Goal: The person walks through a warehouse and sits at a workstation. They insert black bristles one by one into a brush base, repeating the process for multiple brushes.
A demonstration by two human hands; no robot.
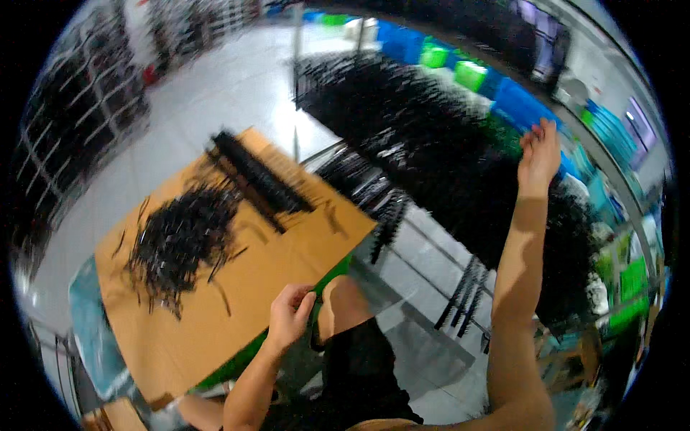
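My left hand (291, 316) is closed beside the near right edge of a cardboard sheet (172, 352). Its thumb and fingers are pinched, and whatever they may hold is hidden. On the cardboard lies a loose heap of short black strips (180, 233). Long black bars (262, 172) rest together toward its far corner. My right arm stretches forward and right, with the right hand (540, 154) raised near the far edge of a wide mass of black, bristly strips (445, 136). The right fingers are extended and slightly apart, blurred by motion, and nothing shows in them.
A metal frame (424, 233) carries the black mass, with several thin black strips (463, 294) hanging by it. Blue bins (399, 42) and green boxes (471, 75) line the far side. A bluish plastic bag (90, 327) hangs left of the cardboard. Dark racks (72, 115) stand far left.
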